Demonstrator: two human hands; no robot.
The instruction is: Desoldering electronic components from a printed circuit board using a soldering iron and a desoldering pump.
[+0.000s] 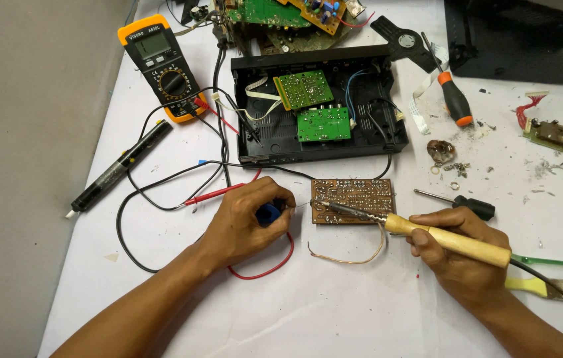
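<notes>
My right hand (pixel 457 255) grips a soldering iron (pixel 447 238) by its wooden handle, and the metal tip rests on the left part of a brown circuit board (pixel 361 195) lying solder side up on the white table. My left hand (pixel 245 222) holds a small blue spool (pixel 269 213) and feeds a thin solder wire toward the iron's tip. A loose loop of bare copper wire (pixel 351 255) lies just below the board.
An open black device case (pixel 261 142) with two green boards sits behind. A yellow multimeter (pixel 162 66) with red and black leads is far left, beside a black desoldering pump (pixel 119 169). Screwdrivers (pixel 455 99), a brush (pixel 560 288) and scraps lie right.
</notes>
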